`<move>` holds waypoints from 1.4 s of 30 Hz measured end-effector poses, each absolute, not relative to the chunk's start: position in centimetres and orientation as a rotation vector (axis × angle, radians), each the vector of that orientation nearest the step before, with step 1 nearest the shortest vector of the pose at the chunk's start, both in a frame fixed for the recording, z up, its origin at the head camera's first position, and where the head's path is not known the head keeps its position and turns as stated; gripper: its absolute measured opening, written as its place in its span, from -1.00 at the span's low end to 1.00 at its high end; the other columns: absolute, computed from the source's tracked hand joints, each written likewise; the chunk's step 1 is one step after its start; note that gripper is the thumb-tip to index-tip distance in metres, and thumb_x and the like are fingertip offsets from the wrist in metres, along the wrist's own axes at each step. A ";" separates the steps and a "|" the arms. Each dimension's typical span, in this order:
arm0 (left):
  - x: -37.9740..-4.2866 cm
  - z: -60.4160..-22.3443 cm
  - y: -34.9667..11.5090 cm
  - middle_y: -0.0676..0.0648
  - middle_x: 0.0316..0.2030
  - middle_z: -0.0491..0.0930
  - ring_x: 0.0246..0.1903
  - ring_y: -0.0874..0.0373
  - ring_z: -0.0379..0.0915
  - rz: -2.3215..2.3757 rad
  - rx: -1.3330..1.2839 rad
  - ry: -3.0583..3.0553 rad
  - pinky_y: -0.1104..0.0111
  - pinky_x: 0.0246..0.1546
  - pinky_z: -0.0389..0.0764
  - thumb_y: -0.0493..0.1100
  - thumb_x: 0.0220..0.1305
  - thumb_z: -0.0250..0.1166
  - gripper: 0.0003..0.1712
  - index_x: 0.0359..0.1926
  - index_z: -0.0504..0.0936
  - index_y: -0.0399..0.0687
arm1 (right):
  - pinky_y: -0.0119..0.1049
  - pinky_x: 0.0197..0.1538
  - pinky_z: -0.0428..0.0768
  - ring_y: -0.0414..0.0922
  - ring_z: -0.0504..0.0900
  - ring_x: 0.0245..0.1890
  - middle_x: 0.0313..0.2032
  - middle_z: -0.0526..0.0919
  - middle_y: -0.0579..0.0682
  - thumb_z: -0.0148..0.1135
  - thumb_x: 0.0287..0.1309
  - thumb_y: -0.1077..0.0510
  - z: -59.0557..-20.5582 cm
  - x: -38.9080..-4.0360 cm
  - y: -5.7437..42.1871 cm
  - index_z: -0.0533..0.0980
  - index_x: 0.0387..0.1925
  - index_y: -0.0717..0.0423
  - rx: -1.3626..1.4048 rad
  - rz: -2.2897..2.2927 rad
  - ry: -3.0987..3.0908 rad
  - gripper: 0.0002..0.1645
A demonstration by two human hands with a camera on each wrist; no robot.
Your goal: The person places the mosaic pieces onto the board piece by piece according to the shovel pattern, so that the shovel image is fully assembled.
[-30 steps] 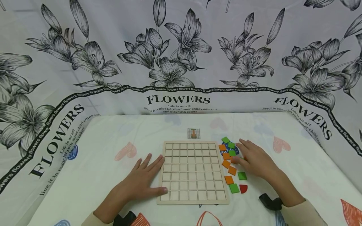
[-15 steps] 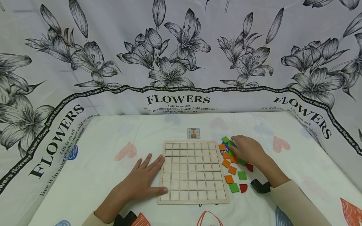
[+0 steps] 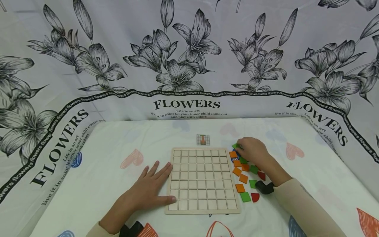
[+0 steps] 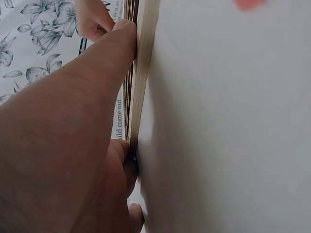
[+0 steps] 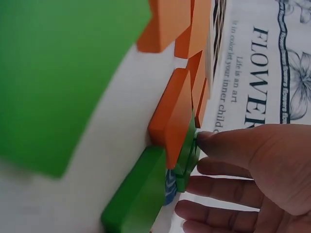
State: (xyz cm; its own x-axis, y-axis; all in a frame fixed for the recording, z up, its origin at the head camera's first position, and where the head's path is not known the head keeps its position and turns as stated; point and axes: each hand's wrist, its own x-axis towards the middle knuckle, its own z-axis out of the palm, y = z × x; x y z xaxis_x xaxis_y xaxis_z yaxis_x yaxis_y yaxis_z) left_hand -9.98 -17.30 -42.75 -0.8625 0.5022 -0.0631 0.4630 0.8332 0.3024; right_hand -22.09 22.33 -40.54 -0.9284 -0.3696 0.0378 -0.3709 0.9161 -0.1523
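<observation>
A pale wooden grid board (image 3: 204,212) lies flat on the table. Against its left side rests my left hand (image 3: 149,191), fingers spread, thumb over the lower left corner; the left wrist view shows the fingers along the board's edge (image 4: 142,73). To the right of the board, my right hand (image 3: 253,151) is at the far end of the loose tiles. Its thumb and index finger pinch a square green tile (image 3: 235,145); the fingertips are partly hidden. Close by lie an orange tile (image 3: 233,154) and another green tile (image 3: 243,160).
More orange tiles (image 3: 240,188), green tiles (image 3: 245,197) and red rounded pieces (image 3: 255,197) lie along the board's right side. Behind the board is a small picture card (image 3: 203,140) with a grid. A flower-printed cloth (image 3: 189,72) hangs at the back.
My right hand has moved away from me and leftward over the tiles, to the farthest green one, its fingers closing in. The left hand and board have stayed put.
</observation>
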 end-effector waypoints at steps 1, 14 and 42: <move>-10.0 -42.7 -17.3 0.00 0.55 0.03 0.51 -0.24 -0.22 0.421 0.760 2.873 -0.28 0.37 -0.08 0.62 0.15 0.08 0.21 0.58 0.09 -0.04 | -0.24 -0.40 0.48 -0.15 0.43 -0.54 -0.53 0.54 -0.08 0.38 0.24 0.15 -40.5 -22.2 22.2 0.63 -0.33 0.16 0.592 0.251 -3.065 -0.87; -10.1 -43.0 -17.2 0.03 0.56 0.01 0.53 -0.21 -0.26 0.399 0.721 2.859 -0.26 0.39 -0.12 0.66 0.12 0.05 0.23 0.59 0.07 0.01 | -0.16 -0.30 0.62 -0.08 0.59 -0.42 -0.30 0.72 0.13 0.35 0.17 0.33 -40.2 -22.4 21.7 0.68 -0.21 0.30 0.637 0.290 -3.033 -0.85; -9.9 -42.6 -17.2 0.02 0.56 0.00 0.53 -0.21 -0.27 0.417 0.718 2.849 -0.25 0.39 -0.15 0.65 0.13 0.05 0.24 0.59 0.06 -0.01 | -0.20 -0.30 0.60 -0.15 0.54 -0.42 -0.28 0.73 0.04 0.32 0.16 0.30 -40.4 -22.4 20.3 0.72 -0.21 0.23 0.787 0.529 -2.961 -0.83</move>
